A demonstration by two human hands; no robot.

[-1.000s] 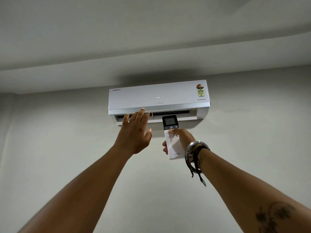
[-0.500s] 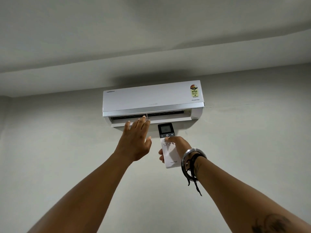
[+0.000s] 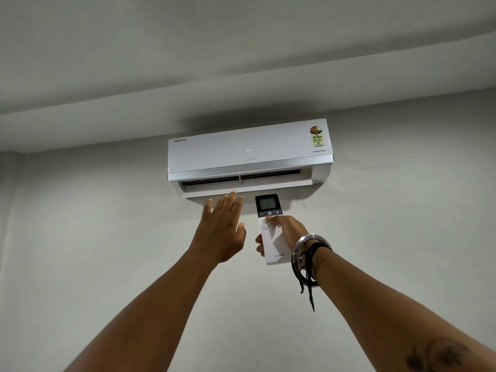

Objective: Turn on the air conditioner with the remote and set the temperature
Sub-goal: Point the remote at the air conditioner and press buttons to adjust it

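White plastic remote (image 3: 271, 229) sits upright in right hand (image 3: 288, 232), fingers wrapped round its back, thumb across the button rows just under the power/plus/minus strip; dark top end with the small screen points up at the air conditioner (image 3: 249, 154). Unit is mounted high on the wall (image 3: 402, 210), louver (image 3: 249, 187) dropped open, two small lights showing on the front panel, so it looks powered on. Left hand (image 3: 221, 232) flat and wide open, fingers together, holding nothing, raised just below the louver, apart from it as far as I can tell; reads as feeling for airflow. Step in hand, my guess: temperature setting. To do it well: keep remote's top aimed square at the unit, slide thumb up to plus or minus, single firm presses, check the remote screen after each (digits too small to read here). Keep left palm under the vent to confirm cool air. Risk: thumb hitting power and switching the unit off.
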